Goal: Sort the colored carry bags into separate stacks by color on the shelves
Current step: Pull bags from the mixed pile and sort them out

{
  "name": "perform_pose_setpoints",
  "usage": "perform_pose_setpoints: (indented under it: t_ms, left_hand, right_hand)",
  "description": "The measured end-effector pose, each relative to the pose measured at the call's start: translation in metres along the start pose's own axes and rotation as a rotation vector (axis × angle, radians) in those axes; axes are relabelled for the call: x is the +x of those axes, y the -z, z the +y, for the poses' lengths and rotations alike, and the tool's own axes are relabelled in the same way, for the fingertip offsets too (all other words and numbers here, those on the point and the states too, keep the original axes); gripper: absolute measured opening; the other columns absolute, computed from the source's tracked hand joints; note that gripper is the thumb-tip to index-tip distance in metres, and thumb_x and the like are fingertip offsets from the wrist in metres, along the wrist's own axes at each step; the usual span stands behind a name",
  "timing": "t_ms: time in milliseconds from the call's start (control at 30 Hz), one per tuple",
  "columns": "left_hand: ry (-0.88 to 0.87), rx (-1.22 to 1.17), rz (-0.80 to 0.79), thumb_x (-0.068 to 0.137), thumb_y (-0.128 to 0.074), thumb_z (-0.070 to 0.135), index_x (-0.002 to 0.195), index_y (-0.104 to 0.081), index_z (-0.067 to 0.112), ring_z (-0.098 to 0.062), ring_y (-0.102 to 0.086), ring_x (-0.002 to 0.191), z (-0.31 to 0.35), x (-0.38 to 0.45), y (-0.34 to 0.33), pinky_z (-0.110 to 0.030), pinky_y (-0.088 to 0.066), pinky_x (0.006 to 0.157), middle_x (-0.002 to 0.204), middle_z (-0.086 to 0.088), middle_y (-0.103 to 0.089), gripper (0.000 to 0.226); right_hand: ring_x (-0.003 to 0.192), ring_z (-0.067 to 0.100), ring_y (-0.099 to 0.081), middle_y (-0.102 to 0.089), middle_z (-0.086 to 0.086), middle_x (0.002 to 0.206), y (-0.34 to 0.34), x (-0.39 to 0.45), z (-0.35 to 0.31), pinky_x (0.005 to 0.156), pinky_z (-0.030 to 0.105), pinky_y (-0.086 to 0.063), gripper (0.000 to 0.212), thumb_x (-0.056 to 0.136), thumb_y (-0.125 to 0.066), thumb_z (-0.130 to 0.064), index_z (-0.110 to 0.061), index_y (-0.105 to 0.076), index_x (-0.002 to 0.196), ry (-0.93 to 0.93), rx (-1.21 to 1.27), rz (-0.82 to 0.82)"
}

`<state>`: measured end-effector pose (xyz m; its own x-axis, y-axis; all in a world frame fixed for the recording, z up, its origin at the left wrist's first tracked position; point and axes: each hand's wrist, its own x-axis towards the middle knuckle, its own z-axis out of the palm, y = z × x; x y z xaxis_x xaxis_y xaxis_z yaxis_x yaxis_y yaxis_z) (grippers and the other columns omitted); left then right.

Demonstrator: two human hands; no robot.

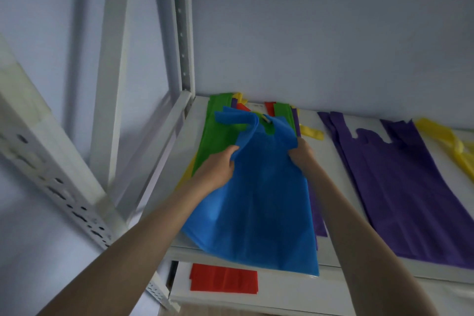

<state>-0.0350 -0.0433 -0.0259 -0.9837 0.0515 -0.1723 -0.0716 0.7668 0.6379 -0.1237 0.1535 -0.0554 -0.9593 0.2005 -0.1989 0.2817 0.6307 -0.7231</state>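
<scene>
Upper shelf (331,151): my held bag (259,202) atop mixed pile (218,133), left; flat bags (400,187) right; folded bags (223,278) on lower shelf (307,292).

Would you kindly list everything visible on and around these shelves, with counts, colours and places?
blue bag: one, blue, on top of the mixed pile at the shelf's left end, held at both upper corners
mixed pile: one, green on top with yellow, red and purple edges showing, under the blue bag
purple stack: one, purple, flat on the same shelf to the right; bag count cannot be told
yellow bags: yellow, far right of that shelf, partly cut off; count unclear
red bags: red, folded, on the lower shelf; count unclear
rack: one, white, perforated posts
left hand: grip on the blue bag's left corner
right hand: grip on its right corner
</scene>
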Motion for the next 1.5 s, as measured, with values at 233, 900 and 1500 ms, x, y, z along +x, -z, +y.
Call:
perform_pose_setpoints:
  t_ms: [233, 900, 1500]
  left_hand:
    - [0.144, 0.027, 0.024, 0.098, -0.035, 0.014, 0.123, -0.042, -0.004, -0.038, -0.057, 0.108, 0.005, -0.006, -0.002, -0.034, -0.042, 0.076, 0.123, -0.026, -0.055, 0.032]
    - [0.134, -0.144, 0.067, 0.099, -0.035, 0.015, 0.135, -0.036, 0.0, -0.01, -0.04, 0.056, 0.146, -0.044, -0.106, -0.024, -0.029, 0.045, 0.075, 0.001, -0.04, 0.039]
    - [0.03, -0.157, 0.127, 0.096, -0.038, 0.013, 0.117, -0.047, -0.002, -0.022, -0.054, 0.078, 0.329, -0.023, -0.231, -0.031, -0.042, 0.064, 0.11, -0.016, -0.057, 0.028]
  right_hand:
    - [0.119, 0.038, -0.049, -0.049, 0.025, 0.131, 0.016, -0.016, 0.012, 0.078, 0.033, -0.04, 0.044, 0.089, -0.035, 0.001, 0.001, -0.039, 0.133, -0.044, -0.032, -0.004]
    - [0.12, 0.034, -0.05, -0.049, 0.017, 0.135, 0.147, -0.049, 0.095, 0.076, 0.03, -0.038, 0.05, 0.093, -0.03, -0.004, -0.012, -0.034, 0.142, 0.075, -0.149, 0.034]
    - [0.115, 0.036, -0.051, -0.053, 0.022, 0.127, 0.346, 0.009, 0.225, 0.087, 0.035, -0.042, 0.04, 0.098, -0.033, -0.009, -0.001, -0.04, 0.136, 0.147, -0.126, 0.156]
